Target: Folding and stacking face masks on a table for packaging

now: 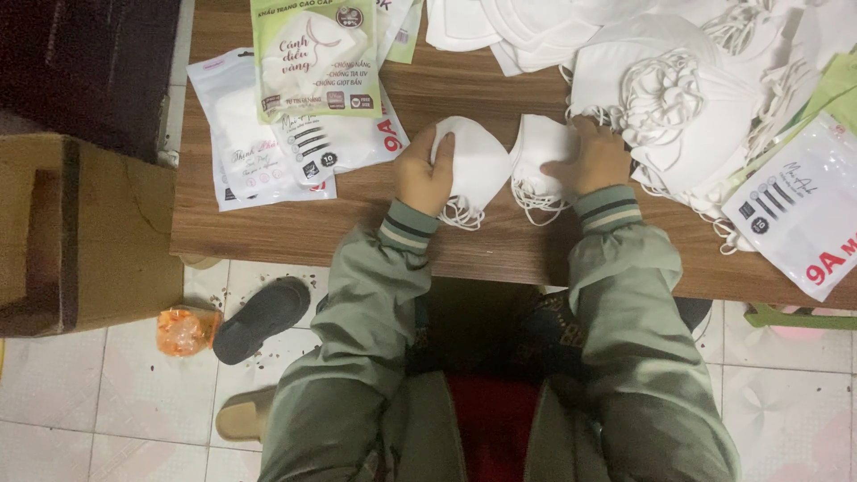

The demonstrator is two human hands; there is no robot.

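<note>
Green sleeves reach up to the wooden counter (268, 223), where the left hand (423, 174) has its grip closed on a folded white mask (482, 161), its ear loops trailing below. Beside it, the right hand (594, 161) presses flat and open on a second mask (540, 147), near a mask pile (678, 89)

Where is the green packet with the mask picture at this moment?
In the head view, the green packet lies at the upper left of the wooden table, on top of clear white packets, left of the left hand.
</note>
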